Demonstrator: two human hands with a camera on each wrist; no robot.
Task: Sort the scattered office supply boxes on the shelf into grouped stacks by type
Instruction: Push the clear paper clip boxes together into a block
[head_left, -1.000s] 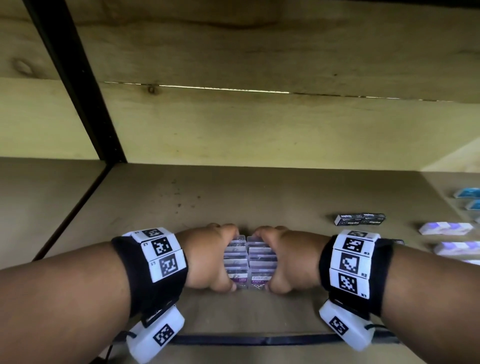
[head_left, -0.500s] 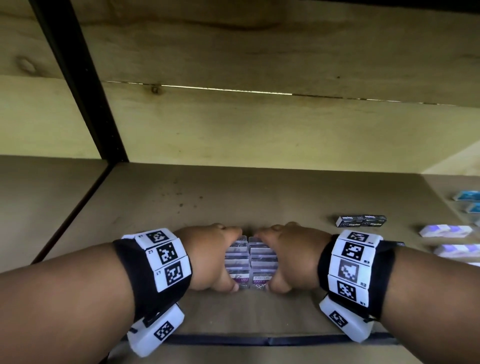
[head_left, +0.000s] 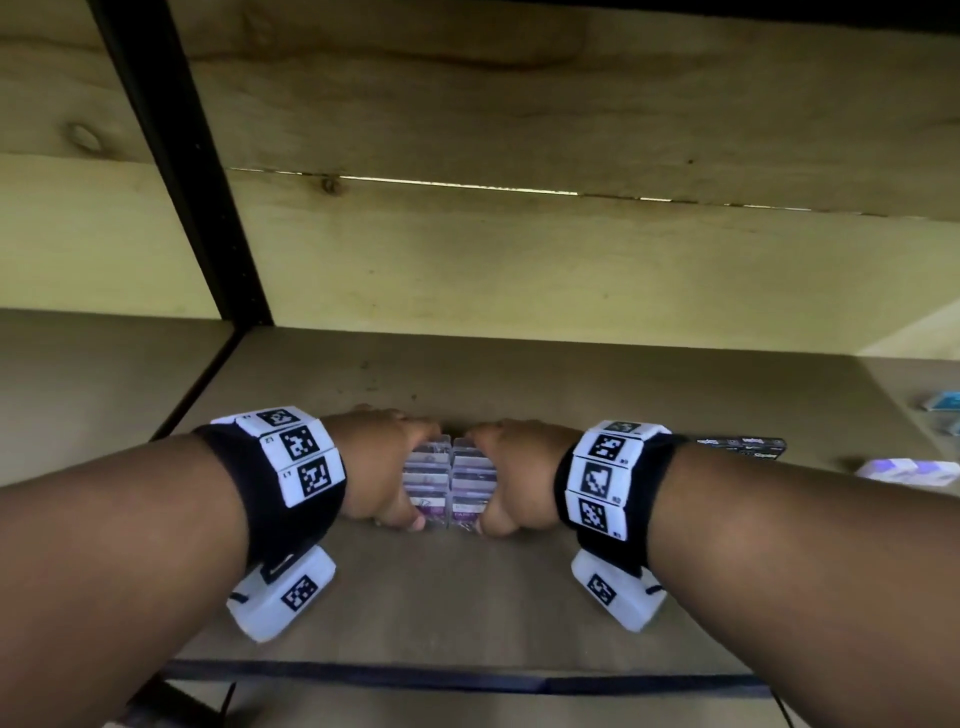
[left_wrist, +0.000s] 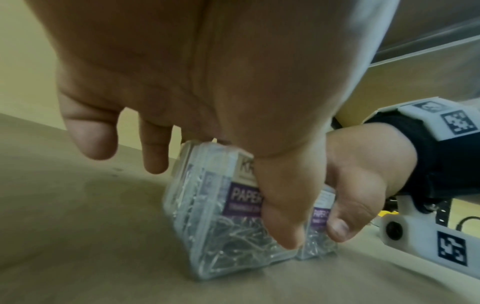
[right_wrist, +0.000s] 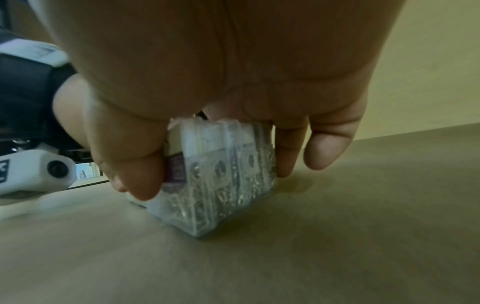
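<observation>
Two adjoining rows of clear paper clip boxes (head_left: 450, 486) are clasped between the left hand (head_left: 382, 465) and right hand (head_left: 519, 475), thumbs in front and fingers behind. The boxes stand on the brown shelf (head_left: 467, 597), backed by wooden boards (head_left: 519, 270).

The paper clip boxes (left_wrist: 228, 218) are being seen as clear, glossy plastic with purple paper labels, shiny metal clips showing through. The shelf board (head_left: 519, 597) is being shown as matt, lightly speckled brown board. The back wall (head_left: 519, 260) is being seen as pale knotted wood. The upright post (head_left: 176, 156) is being shown as black matt metal.
</observation>
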